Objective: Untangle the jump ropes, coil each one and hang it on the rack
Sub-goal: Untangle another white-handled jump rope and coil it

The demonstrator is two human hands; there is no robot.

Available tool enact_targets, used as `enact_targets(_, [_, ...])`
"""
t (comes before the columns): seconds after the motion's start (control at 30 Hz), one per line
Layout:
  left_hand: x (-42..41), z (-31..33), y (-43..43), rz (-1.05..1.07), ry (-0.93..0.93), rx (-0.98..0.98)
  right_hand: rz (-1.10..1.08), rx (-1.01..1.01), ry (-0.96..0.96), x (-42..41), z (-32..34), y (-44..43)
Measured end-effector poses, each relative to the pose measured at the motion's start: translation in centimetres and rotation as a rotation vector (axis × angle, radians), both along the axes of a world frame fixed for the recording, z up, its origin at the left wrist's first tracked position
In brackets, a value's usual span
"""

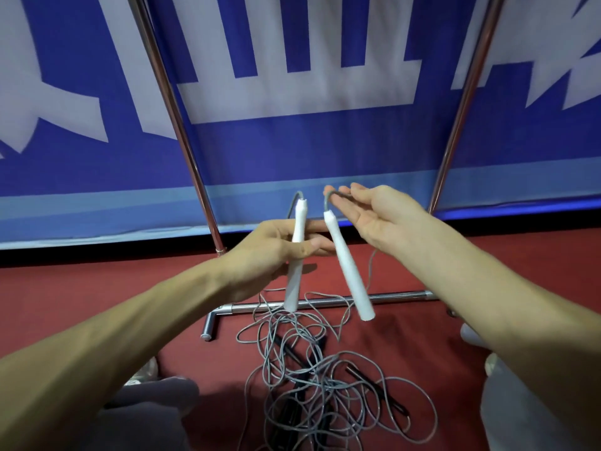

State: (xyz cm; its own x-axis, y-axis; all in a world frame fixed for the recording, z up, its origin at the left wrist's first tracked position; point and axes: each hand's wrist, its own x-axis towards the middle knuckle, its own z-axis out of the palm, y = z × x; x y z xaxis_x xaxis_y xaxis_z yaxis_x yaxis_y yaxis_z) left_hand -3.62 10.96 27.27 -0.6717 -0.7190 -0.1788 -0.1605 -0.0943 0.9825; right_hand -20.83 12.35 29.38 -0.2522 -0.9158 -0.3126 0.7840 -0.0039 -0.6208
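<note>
The left hand (279, 252) grips one white handle (294, 284); the right hand (374, 219) pinches grey rope (340, 194) above the other handle (349, 275), over the tangle (318, 379) on the floor (97, 288).

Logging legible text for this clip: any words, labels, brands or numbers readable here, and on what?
Blue banner: big white characters, cropped by the frame and blurred; unreadable.
Left white handle, gripped by the left hand: no print visible.
Right white handle, hanging from the grey cord pinched by the right hand: no print visible.
No legible text anywhere.
</note>
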Motion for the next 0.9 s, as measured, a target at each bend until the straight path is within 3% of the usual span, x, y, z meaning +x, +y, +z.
enact_targets(0.17, [-1.2, -0.6, 0.7, -0.030, 0.017, 0.057, 0.005, 0.022, 0.085, 0.5, 0.0, -0.2])
enact_targets(0.4, [-0.2, -0.3, 0.2, -0.060, -0.089, -0.052, -0.029, 0.056, 0.129, 0.0, 0.3, 0.0])
enact_targets(0.5, [0.7, 0.0, -0.3, -0.070, -0.233, -0.256, 0.046, 0.075, 0.220, 0.3, 0.1, 0.4])
enact_targets(0.6, [2.0, 0.0, -1.4, -0.175, -0.614, -0.676, 0.123, 0.065, 0.344, 0.9, -0.2, 0.7])
enact_targets(0.67, [2.5, 0.1, -1.9, -0.205, -0.766, -0.828, 0.229, 0.087, 0.543, 0.9, -0.1, 1.0])
enact_targets(0.77, [3.1, 0.4, -2.3, -0.212, -0.929, -1.047, 0.350, 0.180, 1.081, 1.0, -0.4, 1.7])
enact_targets(0.9, [3.3, 0.9, -2.3, -0.235, -1.004, -1.243, 0.129, -0.003, 1.473, 1.6, -1.5, 1.4])
